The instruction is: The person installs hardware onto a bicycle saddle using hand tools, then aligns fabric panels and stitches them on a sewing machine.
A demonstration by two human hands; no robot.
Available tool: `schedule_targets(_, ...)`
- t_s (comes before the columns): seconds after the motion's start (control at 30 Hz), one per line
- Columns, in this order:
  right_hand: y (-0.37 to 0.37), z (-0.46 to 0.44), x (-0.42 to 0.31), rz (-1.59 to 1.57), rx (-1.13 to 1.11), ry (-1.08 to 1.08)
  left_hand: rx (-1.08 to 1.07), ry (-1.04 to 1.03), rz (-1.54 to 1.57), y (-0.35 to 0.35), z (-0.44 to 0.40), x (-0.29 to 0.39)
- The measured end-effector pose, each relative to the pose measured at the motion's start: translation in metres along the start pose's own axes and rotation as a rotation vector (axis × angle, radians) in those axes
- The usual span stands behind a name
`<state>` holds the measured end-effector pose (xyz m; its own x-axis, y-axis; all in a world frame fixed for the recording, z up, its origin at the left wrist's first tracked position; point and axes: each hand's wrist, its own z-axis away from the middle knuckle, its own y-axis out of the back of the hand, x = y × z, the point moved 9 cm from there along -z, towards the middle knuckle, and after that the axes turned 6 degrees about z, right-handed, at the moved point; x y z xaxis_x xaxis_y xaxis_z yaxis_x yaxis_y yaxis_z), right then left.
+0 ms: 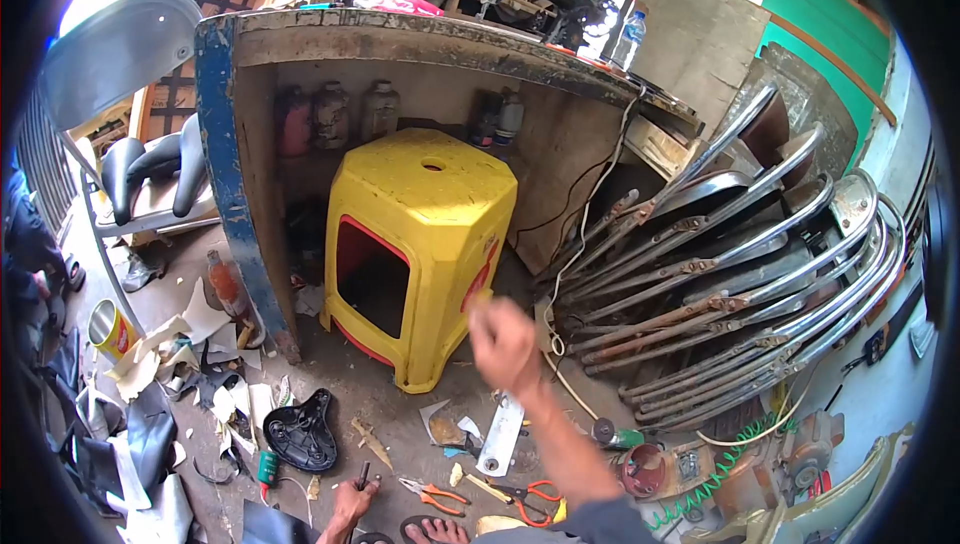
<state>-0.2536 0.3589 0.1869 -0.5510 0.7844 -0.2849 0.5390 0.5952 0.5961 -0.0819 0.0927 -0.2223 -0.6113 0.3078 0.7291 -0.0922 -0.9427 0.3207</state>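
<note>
My left hand (350,506) is low in the view, closed around a short dark rod (364,474) that points upward; its kind is not clear. A black bicycle saddle (301,431) lies on the floor to its upper left, and a dark green bottle (267,467) with a red tip stands beside the saddle. My right hand (503,346) is raised in front of the yellow plastic stools (425,184), its fingers closed. A small yellowish bit shows at the fingertips, too blurred to name. Pliers with orange handles (436,495) rest between my hands, near my foot (436,531).
A worn wooden table (420,39) carries a black sewing machine (545,2). Folded metal chairs (740,284) are stacked at right. Material scraps (150,444) litter the left floor. A metal strip (500,434) and more orange-handled pliers (530,506) lie below my right hand.
</note>
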Motion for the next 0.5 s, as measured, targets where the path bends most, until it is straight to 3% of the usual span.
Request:
schedule_targets(0.03, -0.023, 0.052, 0.010, -0.056, -0.226, -0.263, -0.013, 0.021, 0.004, 0.002, 0.004, -0.002)
schedule_targets(0.07, -0.042, 0.109, 0.023, -0.137, -0.204, -0.326, -0.008, 0.025, -0.001, 0.006, 0.005, -0.008)
schedule_targets(0.17, -0.070, 0.238, 0.030, -0.033, -0.549, -0.555, -0.022, -0.042, 0.056, 0.010, -0.004, -0.006)
schedule_targets(0.23, -0.097, 0.315, 0.056, -0.001, -0.666, -0.557, -0.010, -0.111, 0.001, 0.018, 0.002, 0.018)
schedule_targets(0.3, -0.093, 0.360, 0.043, 0.098, -0.810, -0.546, -0.030, -0.055, -0.104, 0.017, -0.009, 0.010)
schedule_targets(0.37, -0.097, 0.376, 0.040, 0.174, -0.805, -0.435, 0.045, -0.235, 0.004, 0.022, -0.009, 0.019)
schedule_targets(0.4, -0.098, 0.382, 0.035, 0.105, -0.940, -0.660, 0.048, -0.268, 0.065, 0.025, -0.001, 0.032)
schedule_targets(0.43, -0.100, 0.384, 0.024, 0.184, -0.852, -0.478, -0.018, 0.044, -0.018, 0.021, 0.004, 0.013)
schedule_targets(0.5, -0.103, 0.373, 0.007, 0.233, -0.865, -0.436, 0.029, -0.016, 0.046, 0.022, 0.015, 0.014)
